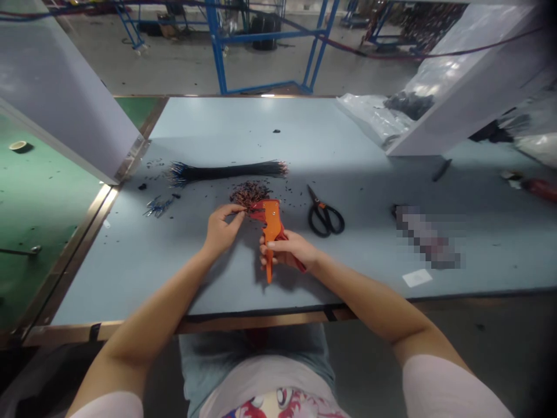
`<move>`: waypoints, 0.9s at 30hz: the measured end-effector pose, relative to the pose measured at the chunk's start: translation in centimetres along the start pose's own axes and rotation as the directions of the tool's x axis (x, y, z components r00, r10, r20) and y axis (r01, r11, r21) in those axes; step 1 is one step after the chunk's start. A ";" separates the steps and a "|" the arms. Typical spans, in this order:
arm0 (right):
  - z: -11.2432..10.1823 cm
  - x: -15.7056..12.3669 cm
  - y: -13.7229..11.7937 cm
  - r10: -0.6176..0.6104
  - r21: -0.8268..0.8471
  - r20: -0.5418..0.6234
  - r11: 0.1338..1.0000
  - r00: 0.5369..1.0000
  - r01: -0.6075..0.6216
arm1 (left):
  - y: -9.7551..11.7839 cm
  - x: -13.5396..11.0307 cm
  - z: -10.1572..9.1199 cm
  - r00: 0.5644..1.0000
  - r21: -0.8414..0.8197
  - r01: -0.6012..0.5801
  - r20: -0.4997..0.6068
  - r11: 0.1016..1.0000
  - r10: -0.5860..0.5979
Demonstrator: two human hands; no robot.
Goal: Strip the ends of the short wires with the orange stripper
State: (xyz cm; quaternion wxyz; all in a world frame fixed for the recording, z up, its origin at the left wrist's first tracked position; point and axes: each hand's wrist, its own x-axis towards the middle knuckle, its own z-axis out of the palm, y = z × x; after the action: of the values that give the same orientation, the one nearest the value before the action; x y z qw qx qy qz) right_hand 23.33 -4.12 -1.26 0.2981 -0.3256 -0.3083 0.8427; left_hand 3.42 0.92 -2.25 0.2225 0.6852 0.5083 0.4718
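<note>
Across the pale blue workbench (348,125) lies a long bundle of black wires (228,171), with black-handled scissors (325,216) off to the right. The person's right hand (289,249) closes around an orange wire stripper (272,229), held upright just below a heap of short wire pieces (250,194), while the left hand (221,232) pinches a thin wire (238,212) beside the tool's head.

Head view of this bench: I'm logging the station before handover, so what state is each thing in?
orange wire stripper, held nearly upright, head toward the wires
right hand, closed around the stripper
left hand, pinching a thin wire at the stripper's head
black wire bundle, lying straight, ends fanned out
wire pieces, loose in a heap
black-handled scissors, blades closed, lying flat
</note>
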 end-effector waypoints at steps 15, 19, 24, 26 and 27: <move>-0.1 0.1 0.3 -0.046 -0.112 -0.023 0.993 0.999 0.043 | 0.3 -0.3 0.0 0.994 0.072 -0.095 0.051 0.993 0.092; -0.1 0.0 0.3 -0.049 -0.142 -0.023 0.989 0.999 0.045 | 0.4 -0.3 -0.1 0.995 0.076 -0.091 0.057 0.993 0.087; 0.0 -0.1 0.2 -0.074 -0.181 -0.010 0.981 0.997 0.071 | 0.4 -0.4 -0.2 0.992 0.113 -0.122 0.055 0.986 0.116; 0.1 -0.1 0.2 -0.083 -0.201 -0.013 0.976 0.996 0.079 | 0.5 -0.4 -0.2 0.988 0.132 -0.151 0.053 0.980 0.145; 0.1 -0.1 0.2 -0.089 -0.214 -0.014 0.973 0.996 0.084 | 0.6 -0.4 -0.3 0.986 0.142 -0.162 0.052 0.976 0.156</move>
State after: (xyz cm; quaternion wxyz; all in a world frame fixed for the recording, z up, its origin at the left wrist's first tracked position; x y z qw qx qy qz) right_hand 23.23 -4.38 -1.31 0.3016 -0.3519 -0.4074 0.7870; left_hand 3.43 0.31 -1.85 0.1436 0.7476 0.4803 0.4357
